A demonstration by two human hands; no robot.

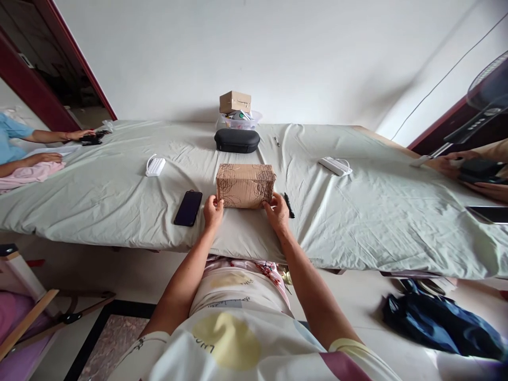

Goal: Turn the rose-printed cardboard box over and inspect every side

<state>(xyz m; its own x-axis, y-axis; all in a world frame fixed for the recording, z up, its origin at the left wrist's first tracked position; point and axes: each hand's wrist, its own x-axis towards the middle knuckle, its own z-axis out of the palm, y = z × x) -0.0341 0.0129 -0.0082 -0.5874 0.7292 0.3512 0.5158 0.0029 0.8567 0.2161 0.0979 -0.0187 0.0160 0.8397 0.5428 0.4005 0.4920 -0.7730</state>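
Observation:
A brown cardboard box (245, 188) with dark scribbled swirls on its top and front sits on the cloth-covered table in front of me. My left hand (214, 211) grips its lower left corner, thumb on the front face. At the lower right corner my right hand (277, 212) holds it the same way. Just beyond my right hand lies a black marker (289, 205). A dark smartphone (188, 208) rests flat to the left of my left hand.
Behind the box are a black zip case (237, 141), a clear plastic tub (254, 120) and a smaller carton (235, 101) on it. White corded blocks lie left (155, 166) and right (335, 165). People's hands work at the left (79, 135) and right (444, 163) ends. A small pen-like item (277, 141) lies farther back.

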